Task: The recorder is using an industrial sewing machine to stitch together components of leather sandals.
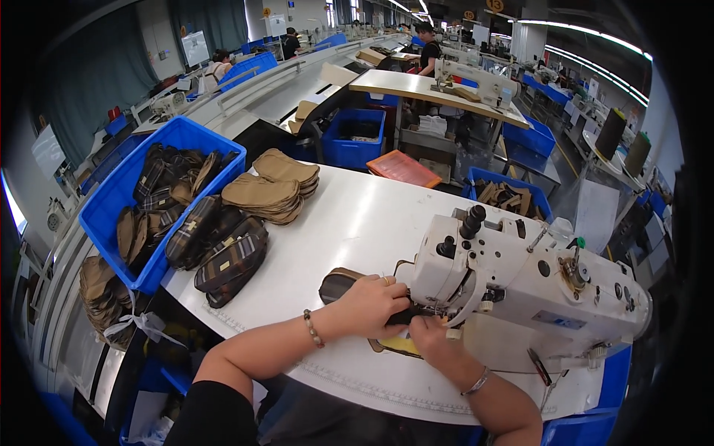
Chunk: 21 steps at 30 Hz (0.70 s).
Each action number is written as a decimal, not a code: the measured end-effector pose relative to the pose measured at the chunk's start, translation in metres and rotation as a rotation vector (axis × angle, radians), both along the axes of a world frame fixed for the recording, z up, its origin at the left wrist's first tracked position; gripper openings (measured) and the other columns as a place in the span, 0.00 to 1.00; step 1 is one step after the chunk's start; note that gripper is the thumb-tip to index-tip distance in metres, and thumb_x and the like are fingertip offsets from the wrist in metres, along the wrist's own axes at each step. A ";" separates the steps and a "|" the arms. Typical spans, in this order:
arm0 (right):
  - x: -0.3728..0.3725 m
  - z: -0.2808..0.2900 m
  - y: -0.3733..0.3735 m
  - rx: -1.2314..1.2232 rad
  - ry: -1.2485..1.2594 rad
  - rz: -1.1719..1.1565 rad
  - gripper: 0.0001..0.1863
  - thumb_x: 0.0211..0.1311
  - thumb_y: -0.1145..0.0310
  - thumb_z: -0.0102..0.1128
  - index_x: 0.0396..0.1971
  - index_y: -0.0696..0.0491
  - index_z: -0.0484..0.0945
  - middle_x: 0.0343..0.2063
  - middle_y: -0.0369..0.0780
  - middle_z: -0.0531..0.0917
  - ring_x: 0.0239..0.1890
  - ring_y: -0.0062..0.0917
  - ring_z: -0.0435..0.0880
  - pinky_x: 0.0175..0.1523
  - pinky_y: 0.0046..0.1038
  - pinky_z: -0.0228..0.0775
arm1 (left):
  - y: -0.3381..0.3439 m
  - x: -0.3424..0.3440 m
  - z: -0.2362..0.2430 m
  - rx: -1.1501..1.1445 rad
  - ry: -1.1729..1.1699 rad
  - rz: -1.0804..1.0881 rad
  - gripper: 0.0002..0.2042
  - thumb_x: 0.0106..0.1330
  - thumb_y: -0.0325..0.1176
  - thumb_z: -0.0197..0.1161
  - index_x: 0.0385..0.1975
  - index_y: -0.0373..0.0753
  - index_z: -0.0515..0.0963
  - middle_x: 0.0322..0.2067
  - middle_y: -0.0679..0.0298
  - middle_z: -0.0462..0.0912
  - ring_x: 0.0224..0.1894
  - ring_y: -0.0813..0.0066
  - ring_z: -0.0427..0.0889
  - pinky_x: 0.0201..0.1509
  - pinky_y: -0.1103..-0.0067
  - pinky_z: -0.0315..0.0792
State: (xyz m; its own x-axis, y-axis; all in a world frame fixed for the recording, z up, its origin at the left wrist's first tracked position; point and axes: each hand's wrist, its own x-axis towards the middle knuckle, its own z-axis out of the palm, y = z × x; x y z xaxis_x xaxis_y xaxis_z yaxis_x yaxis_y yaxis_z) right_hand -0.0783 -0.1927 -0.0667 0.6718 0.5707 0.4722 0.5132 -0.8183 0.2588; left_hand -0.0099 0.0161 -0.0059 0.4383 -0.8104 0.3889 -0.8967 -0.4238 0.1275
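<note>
A dark fabric pouch (338, 285) lies on the white counter (353, 215) beside the sewing head of a white sewing machine (532, 279), its brown-edged end showing left of the left hand (372, 305). The left grip is closed on its dark fabric; the right hand (439, 343) has fingers bunched near the needle area, and I cannot tell whether its grip pinches anything. Further left are plaid pouches (232, 262), stacked tan panels (264, 195) and a blue bin (155, 273).

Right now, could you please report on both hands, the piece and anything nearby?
Left hand on dark piece; right hand close beside, near machine head. Right grip unclear. Slim dark tool lies right of both hands.
</note>
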 end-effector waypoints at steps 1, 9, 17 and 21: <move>0.000 -0.002 -0.001 0.009 -0.016 -0.005 0.04 0.47 0.70 0.60 0.22 0.48 0.73 0.14 0.30 0.70 0.17 0.21 0.73 0.18 0.27 0.63 | 0.002 -0.001 0.005 -0.041 0.023 -0.035 0.13 0.51 0.40 0.70 0.35 0.43 0.82 0.35 0.67 0.80 0.36 0.67 0.80 0.36 0.72 0.74; 0.001 0.011 0.007 0.160 -0.130 0.071 0.07 0.43 0.70 0.62 0.17 0.48 0.72 0.11 0.30 0.66 0.16 0.21 0.70 0.19 0.28 0.60 | 0.003 -0.006 0.003 -0.130 0.034 -0.088 0.10 0.57 0.37 0.67 0.37 0.43 0.83 0.36 0.69 0.79 0.40 0.69 0.77 0.42 0.73 0.72; -0.005 0.009 0.002 -0.149 -0.141 -0.063 0.08 0.47 0.78 0.58 0.25 0.49 0.70 0.20 0.31 0.76 0.21 0.14 0.74 0.21 0.23 0.57 | 0.000 0.012 -0.008 -0.110 0.282 -0.120 0.12 0.58 0.34 0.67 0.42 0.43 0.83 0.33 0.65 0.78 0.38 0.63 0.78 0.44 0.71 0.72; -0.024 0.035 0.015 0.054 0.112 0.006 0.04 0.52 0.72 0.60 0.28 0.53 0.76 0.21 0.36 0.77 0.22 0.21 0.78 0.20 0.27 0.65 | 0.001 0.011 -0.001 -0.095 0.251 -0.076 0.12 0.58 0.33 0.67 0.42 0.45 0.82 0.36 0.65 0.78 0.38 0.62 0.78 0.45 0.71 0.72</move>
State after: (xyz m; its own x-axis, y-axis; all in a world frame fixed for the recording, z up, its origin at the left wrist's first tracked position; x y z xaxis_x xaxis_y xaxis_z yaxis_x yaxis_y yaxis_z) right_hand -0.1019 -0.1780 -0.0320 0.7184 0.5510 0.4246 0.5415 -0.8261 0.1559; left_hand 0.0010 0.0169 -0.0067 0.4700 -0.8097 0.3513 -0.8608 -0.3325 0.3853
